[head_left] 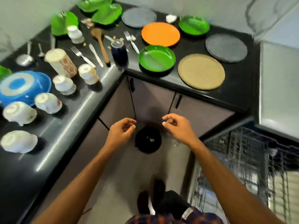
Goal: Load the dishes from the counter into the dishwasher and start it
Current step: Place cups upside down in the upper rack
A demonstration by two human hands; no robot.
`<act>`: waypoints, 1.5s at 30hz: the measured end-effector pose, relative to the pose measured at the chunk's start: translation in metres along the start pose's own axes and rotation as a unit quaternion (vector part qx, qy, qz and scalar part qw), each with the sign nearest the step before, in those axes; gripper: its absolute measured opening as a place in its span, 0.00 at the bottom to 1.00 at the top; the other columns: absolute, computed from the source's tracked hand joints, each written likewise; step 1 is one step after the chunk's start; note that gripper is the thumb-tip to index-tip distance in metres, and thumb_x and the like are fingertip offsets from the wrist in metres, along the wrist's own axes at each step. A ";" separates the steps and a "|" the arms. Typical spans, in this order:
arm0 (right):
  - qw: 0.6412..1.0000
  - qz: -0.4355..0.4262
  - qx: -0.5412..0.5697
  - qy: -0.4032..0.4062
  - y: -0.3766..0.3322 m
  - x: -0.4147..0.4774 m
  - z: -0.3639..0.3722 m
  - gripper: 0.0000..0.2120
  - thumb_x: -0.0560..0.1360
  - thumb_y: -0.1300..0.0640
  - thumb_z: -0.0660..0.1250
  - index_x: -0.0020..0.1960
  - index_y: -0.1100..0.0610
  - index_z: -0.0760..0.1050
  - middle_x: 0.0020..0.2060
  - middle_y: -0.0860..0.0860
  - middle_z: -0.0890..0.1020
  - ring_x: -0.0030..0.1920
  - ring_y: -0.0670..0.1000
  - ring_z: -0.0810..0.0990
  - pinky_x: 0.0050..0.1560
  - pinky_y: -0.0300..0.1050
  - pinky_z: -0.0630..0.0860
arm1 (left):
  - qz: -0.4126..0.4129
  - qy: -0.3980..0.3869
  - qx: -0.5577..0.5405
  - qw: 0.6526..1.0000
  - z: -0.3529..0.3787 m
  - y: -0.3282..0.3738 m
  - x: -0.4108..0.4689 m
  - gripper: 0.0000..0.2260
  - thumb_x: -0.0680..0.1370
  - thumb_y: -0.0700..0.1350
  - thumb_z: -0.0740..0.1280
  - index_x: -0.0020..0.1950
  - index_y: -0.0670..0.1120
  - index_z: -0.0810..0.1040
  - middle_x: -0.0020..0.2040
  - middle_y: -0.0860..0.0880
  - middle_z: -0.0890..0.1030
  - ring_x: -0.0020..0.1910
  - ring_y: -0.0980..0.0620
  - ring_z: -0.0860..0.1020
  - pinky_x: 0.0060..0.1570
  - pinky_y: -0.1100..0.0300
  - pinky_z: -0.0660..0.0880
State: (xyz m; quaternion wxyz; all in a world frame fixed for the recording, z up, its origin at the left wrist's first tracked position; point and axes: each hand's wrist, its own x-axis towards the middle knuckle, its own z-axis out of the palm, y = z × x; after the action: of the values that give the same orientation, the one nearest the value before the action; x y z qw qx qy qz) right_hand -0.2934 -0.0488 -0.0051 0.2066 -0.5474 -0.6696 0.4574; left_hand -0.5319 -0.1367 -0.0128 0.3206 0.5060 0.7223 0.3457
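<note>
On glossy black counter [53, 136]: round orange plate [160, 34].

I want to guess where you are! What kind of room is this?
Likely a home kitchen: a dark corner counter holds plates, cups and forks, cupboard doors sit below, and an open dishwasher rack is on the right.

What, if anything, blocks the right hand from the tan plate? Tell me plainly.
Likely yes, it can reach. The right hand hovers empty before the cupboards; the tan plate lies bare near the counter edge, with nothing between them.
</note>
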 end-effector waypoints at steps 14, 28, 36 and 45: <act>0.978 -0.159 -0.090 -0.103 -0.125 0.188 0.028 0.08 0.75 0.53 0.73 0.53 0.47 0.81 0.39 0.44 0.82 0.38 0.44 0.80 0.49 0.46 0.78 | -0.015 0.244 0.009 0.970 -0.095 0.010 0.107 0.09 0.77 0.41 0.71 0.54 0.53 0.81 0.51 0.54 0.80 0.48 0.63 0.78 0.43 0.71 0.73; 0.924 -0.255 -0.172 -0.228 -0.219 0.258 0.161 0.48 0.63 0.38 0.78 0.77 0.38 0.57 0.67 0.51 0.70 0.68 0.56 0.71 0.68 0.59 0.72 | -0.131 0.269 0.247 0.922 -0.213 -0.036 0.137 0.27 0.69 0.53 0.76 0.66 0.50 0.75 0.61 0.46 0.73 0.61 0.45 0.71 0.59 0.52 0.68; 0.906 -0.239 -0.260 -0.233 -0.234 0.265 0.200 0.47 0.66 0.48 0.79 0.77 0.40 0.57 0.69 0.51 0.68 0.68 0.57 0.70 0.62 0.61 0.76 | -0.218 0.098 0.279 0.930 -0.228 -0.069 0.166 0.40 0.68 0.56 0.77 0.76 0.56 0.62 0.70 0.46 0.67 0.67 0.42 0.70 0.60 0.47 0.74; 0.912 -0.241 -0.251 -0.216 -0.228 0.269 0.202 0.36 0.68 0.48 0.77 0.72 0.42 0.65 0.63 0.49 0.75 0.64 0.55 0.74 0.59 0.58 0.77 | -0.206 0.088 0.263 0.939 -0.233 -0.078 0.174 0.37 0.69 0.55 0.76 0.74 0.57 0.63 0.66 0.49 0.72 0.63 0.45 0.74 0.56 0.48 0.77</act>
State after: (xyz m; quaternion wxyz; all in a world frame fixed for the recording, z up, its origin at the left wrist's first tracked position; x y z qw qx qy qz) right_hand -0.6591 0.1259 0.0256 0.0165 -0.2912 -0.9022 0.3178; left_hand -0.8102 -0.0313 0.0332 0.1753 0.3800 0.9011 0.1133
